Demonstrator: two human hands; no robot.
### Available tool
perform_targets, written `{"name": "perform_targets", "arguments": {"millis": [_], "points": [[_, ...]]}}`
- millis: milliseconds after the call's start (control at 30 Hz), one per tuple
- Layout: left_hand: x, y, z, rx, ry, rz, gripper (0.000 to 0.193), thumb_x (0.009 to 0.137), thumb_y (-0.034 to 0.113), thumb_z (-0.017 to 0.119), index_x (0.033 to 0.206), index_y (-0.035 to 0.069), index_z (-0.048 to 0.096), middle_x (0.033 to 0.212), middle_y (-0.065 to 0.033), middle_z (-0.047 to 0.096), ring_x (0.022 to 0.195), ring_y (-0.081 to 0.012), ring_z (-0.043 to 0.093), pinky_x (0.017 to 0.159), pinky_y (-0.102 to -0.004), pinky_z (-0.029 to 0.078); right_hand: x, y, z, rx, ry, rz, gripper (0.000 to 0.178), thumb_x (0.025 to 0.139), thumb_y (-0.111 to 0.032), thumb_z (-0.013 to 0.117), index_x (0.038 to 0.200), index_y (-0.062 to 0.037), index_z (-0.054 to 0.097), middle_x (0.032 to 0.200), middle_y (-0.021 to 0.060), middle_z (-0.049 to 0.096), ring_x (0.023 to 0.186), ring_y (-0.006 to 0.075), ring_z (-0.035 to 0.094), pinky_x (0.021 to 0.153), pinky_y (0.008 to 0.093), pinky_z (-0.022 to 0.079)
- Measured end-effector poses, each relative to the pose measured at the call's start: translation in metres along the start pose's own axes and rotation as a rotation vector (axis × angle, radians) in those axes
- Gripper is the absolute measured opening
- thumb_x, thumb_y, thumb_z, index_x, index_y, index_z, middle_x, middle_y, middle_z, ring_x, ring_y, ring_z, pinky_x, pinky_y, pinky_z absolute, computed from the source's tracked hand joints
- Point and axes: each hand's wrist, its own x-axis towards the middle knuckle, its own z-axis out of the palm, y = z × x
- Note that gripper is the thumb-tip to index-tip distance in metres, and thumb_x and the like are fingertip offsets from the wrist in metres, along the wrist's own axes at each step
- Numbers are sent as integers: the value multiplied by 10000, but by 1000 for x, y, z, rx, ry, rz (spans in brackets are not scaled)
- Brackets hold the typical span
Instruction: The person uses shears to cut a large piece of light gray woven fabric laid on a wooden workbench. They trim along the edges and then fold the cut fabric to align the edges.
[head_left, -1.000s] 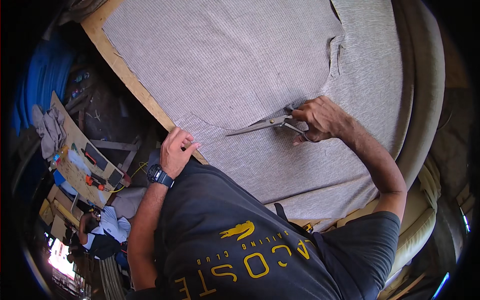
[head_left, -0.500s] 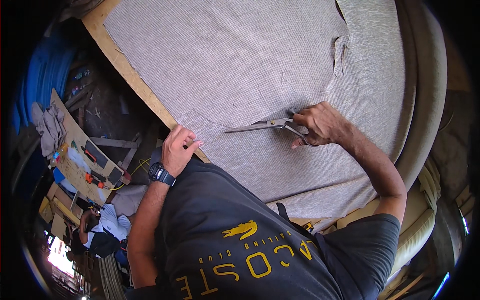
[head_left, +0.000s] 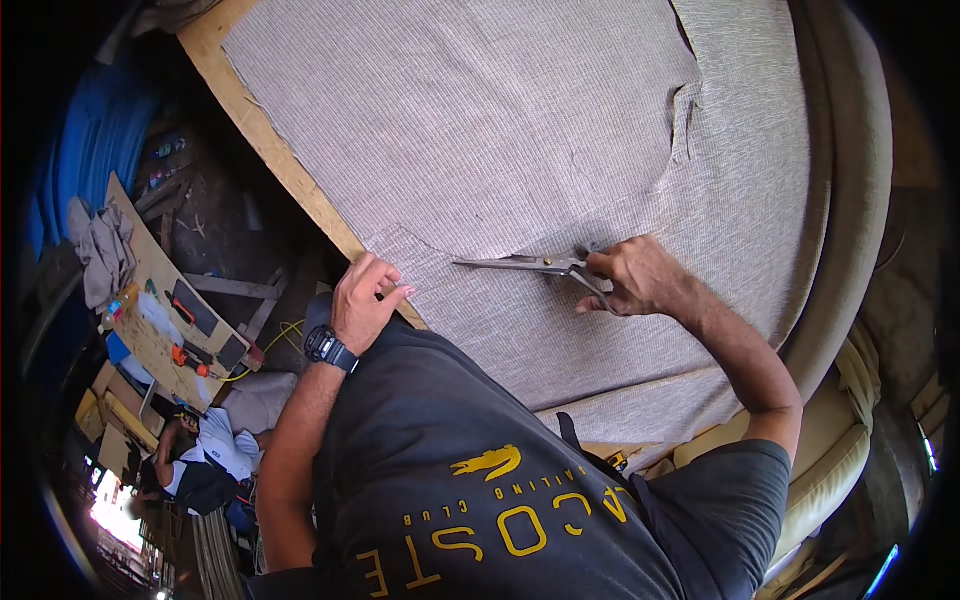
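My right hand (head_left: 645, 280) is wrapped round the handles of large metal scissors (head_left: 548, 265). Their blades point left over the grey-beige woven fabric (head_left: 480, 130) and look nearly closed. A curved line in the cloth runs from the blade tips toward the left edge; to the right, a cut edge curves up to a curled flap (head_left: 684, 120). At the left edge of the cloth, my left hand (head_left: 365, 300) rests with its fingers curled and thumb stretched along the fabric. Whether it pinches the cloth is hidden by the fingers.
The fabric covers a wooden board (head_left: 300, 190) whose left edge shows bare. A padded roll (head_left: 862, 130) curves along the right side. On the lower left, a side bench (head_left: 150, 270) carries an orange-handled tool (head_left: 190, 360) and cloth. A person (head_left: 215, 450) sits beyond it.
My right hand has come nearer to me, and the scissors' handles are closer together, with the blades narrowed. My left hand stays at the fabric's edge. The whole view has shifted slightly.
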Motion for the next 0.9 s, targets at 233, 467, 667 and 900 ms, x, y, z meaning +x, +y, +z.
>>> {"name": "perform_targets", "arguments": {"millis": [233, 467, 667, 900], "points": [[-1, -3, 1, -18, 21, 15, 250, 751, 100, 825, 836, 31, 600, 800, -75, 546, 693, -212, 574, 610, -327, 485, 6, -12, 12, 34, 76, -2, 795, 839, -779, 517, 949, -12, 692, 624, 81, 636, 552, 229, 657, 530, 401, 544], [-1, -6, 1, -14, 6, 14, 258, 750, 98, 816, 839, 52, 579, 817, -64, 547, 716, -224, 580, 645, -353, 503, -1, -27, 22, 142, 67, 22, 628, 888, -636, 612, 867, -12, 680, 611, 94, 646, 538, 223, 660, 523, 386, 547], [-2, -9, 2, -41, 18, 31, 264, 749, 99, 815, 851, 52, 577, 825, -68, 545, 716, -226, 582, 646, -356, 508, 7, -44, 16, 135, 77, 55, 843, 807, -800, 550, 942, 25, 657, 605, 112, 639, 540, 259, 665, 547, 410, 565], [-3, -12, 2, -54, 11, 43, 256, 760, 100, 808, 853, 47, 575, 841, -70, 557, 711, -229, 586, 647, -361, 510, 15, -47, 22, 213, 86, 72, 737, 834, -733, 593, 829, 2, 654, 574, 90, 612, 508, 229, 631, 506, 398, 523]]}}
